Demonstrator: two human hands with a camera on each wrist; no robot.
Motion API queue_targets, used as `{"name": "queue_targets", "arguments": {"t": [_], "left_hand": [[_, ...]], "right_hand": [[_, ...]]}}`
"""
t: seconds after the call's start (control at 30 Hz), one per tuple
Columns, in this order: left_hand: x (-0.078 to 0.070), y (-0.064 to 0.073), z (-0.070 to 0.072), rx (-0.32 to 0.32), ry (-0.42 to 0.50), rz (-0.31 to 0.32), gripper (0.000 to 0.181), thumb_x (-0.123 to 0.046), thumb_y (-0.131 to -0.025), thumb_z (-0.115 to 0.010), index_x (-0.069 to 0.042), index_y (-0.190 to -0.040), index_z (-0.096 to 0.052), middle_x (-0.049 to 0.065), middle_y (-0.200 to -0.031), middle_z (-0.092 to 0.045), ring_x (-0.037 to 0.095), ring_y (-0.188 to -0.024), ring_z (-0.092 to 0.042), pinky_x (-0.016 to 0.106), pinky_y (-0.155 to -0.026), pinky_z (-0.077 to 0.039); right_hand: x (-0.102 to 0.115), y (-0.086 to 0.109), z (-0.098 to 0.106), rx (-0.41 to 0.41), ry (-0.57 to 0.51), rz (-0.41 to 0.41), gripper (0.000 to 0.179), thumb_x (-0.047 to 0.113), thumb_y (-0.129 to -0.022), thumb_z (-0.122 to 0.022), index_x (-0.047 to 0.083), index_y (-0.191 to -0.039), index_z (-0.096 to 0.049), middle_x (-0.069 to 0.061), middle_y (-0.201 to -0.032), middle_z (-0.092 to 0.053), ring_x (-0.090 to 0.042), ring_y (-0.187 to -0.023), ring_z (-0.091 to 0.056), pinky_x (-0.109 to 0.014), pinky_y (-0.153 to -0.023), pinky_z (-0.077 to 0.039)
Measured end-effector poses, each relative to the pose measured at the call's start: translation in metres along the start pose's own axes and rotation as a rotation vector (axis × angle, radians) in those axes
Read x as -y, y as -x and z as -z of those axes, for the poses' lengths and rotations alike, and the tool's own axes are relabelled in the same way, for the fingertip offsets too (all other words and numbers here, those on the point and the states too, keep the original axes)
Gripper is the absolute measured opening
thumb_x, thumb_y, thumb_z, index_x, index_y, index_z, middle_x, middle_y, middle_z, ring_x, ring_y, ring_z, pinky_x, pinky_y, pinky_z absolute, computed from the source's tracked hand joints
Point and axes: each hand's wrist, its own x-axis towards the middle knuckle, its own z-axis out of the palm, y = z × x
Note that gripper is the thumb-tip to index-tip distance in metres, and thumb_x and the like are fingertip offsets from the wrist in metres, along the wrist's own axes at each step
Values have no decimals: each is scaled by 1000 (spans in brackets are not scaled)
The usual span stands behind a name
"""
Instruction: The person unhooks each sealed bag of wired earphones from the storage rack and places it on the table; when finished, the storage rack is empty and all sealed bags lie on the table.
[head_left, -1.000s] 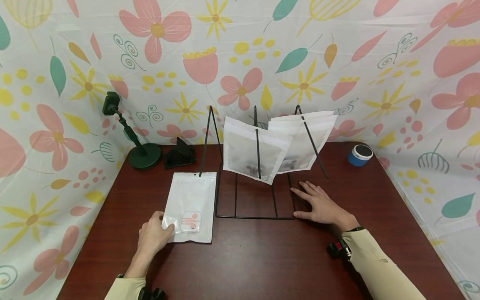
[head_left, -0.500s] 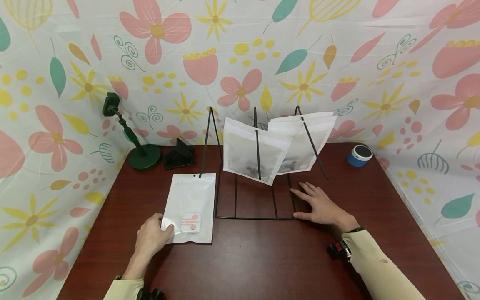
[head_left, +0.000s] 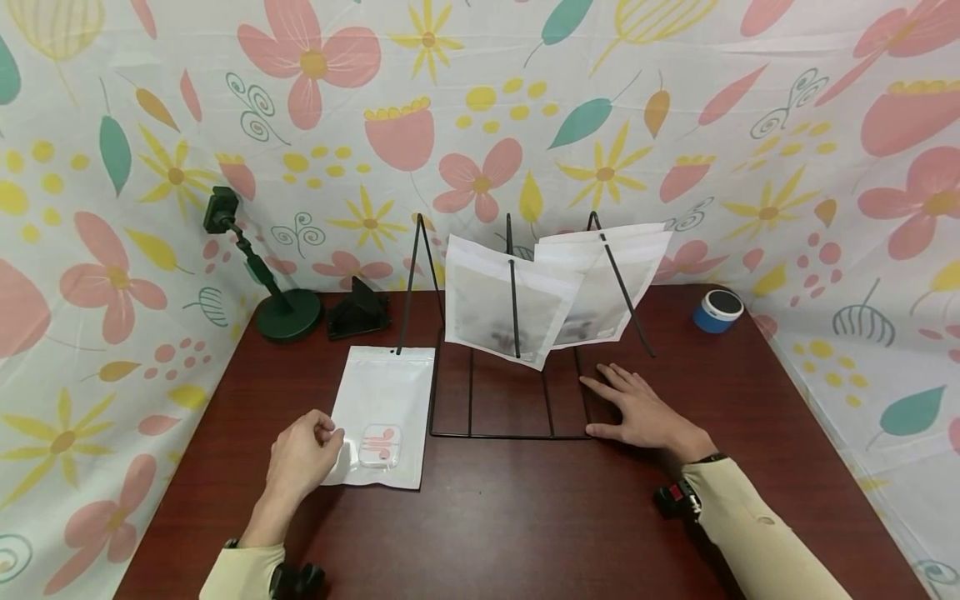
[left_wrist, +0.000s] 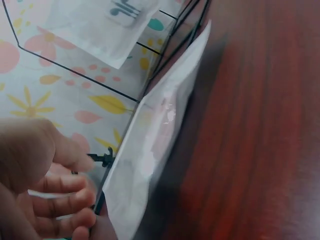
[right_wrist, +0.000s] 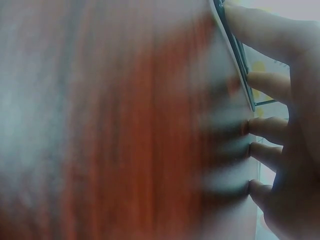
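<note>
A white zip-top pouch (head_left: 385, 392) hangs by its top hole from the left hook of a black wire display rack (head_left: 491, 436). A square clear case with earphones (head_left: 380, 446) shows through its front. Beside the pouch's lower left edge is my left hand (head_left: 298, 458), fingers loosely curled; in the left wrist view a gap separates the fingertips (left_wrist: 80, 220) from the pouch (left_wrist: 150, 145). My right hand (head_left: 643, 414) rests on the table with spread fingers, its thumb and forefinger touching the rack's right base corner.
Two groups of white pouches hang on the middle hook (head_left: 495, 304) and the right hook (head_left: 603, 287). Behind stand a dark green stand (head_left: 288, 312), a black angular holder (head_left: 358, 312) and a blue-white round device (head_left: 717, 311). A floral cloth (head_left: 480, 108) lines the back.
My left hand has let go of the pouch's left edge and lifted slightly, its fingers curling in. The pouch swung a little. My right hand stays in place.
</note>
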Motion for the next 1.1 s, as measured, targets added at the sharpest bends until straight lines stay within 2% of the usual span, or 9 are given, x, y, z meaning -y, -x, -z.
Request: {"name": "queue_targets", "arguments": {"t": [0.07,0.23,0.57,0.73,1.0,1.1], "left_hand": [[-2,-4,-1,-24,31,-73,8,-16,-85,-68,-9,-87,-66,2,-76,-62,17,-69,-57,34,-63,-43],[-10,-12,-2,-51,126,-192,10,-11,-84,-71,-6,-92,-67,4,-83,-64,18,-76,-60,33,-67,-49],[-28,-30,-2,-102,293,-373,16,-7,-83,-74,-5,-97,-66,4,-92,-64,20,-83,-63,44,-71,-56],[-38,-38,-2,-108,362,-434,18,-6,-83,-74,-8,-99,-65,4,-96,-64,19,-85,-62,45,-73,-56],[-50,-50,-4,-50,480,-503,28,-5,-83,-76,-5,-108,-63,11,-105,-64,21,-94,-63,48,-80,-55],[-58,-50,-2,-26,506,-522,35,-1,-82,-76,-5,-114,-61,14,-111,-63,28,-100,-62,38,-83,-56]], "right_hand": [[0,0,0,-2,-2,-1,82,57,-84,-68,18,-151,-40,-25,-157,-26,-46,-145,-18,-67,-112,-14],[-1,0,-1,-4,-5,-3,83,58,-84,-68,19,-151,-39,-25,-157,-26,-46,-145,-17,-67,-112,-14],[-2,0,-1,-5,1,-3,83,59,-84,-68,19,-151,-40,-24,-157,-26,-46,-145,-17,-66,-112,-14],[0,0,0,-3,0,1,83,59,-84,-67,19,-151,-39,-24,-157,-26,-46,-145,-18,-66,-112,-15],[0,0,0,-5,0,-1,83,58,-83,-68,18,-150,-40,-25,-157,-26,-46,-145,-18,-66,-112,-14],[0,0,0,-6,2,1,83,58,-84,-68,18,-150,-40,-25,-157,-26,-47,-145,-18,-67,-111,-15]]}}
